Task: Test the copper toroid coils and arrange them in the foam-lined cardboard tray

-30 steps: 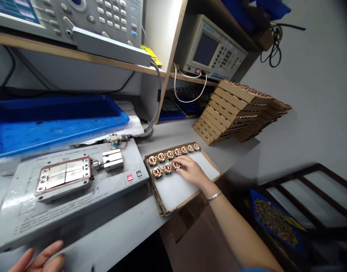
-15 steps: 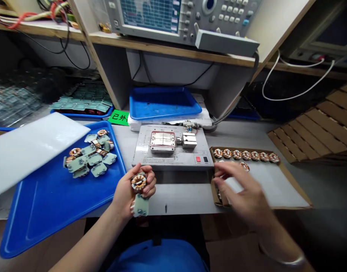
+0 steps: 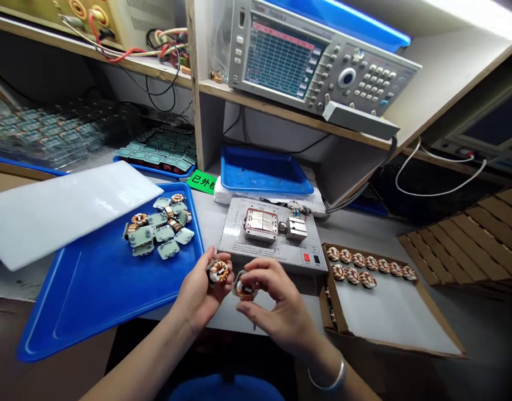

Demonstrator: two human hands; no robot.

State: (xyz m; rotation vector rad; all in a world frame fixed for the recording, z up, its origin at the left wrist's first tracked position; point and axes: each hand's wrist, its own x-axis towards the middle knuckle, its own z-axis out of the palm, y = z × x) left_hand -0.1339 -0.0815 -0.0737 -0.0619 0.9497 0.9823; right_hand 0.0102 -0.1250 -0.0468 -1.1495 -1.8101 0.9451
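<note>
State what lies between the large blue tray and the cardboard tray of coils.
The head view shows a grey test fixture between the large blue tray and the cardboard tray.

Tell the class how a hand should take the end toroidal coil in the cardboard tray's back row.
Pinch the end toroidal coil by its wound rim from the near side: bare white foam lies there, while the next coil crowds its left.

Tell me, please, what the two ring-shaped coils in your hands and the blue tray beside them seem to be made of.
The coil in the left hand and the coil in the right hand look like shiny copper-coloured wire wound around a ring core, whose material is mostly hidden. The blue tray looks like moulded plastic, judging by its smooth, glossy surface and rounded rim.
</note>
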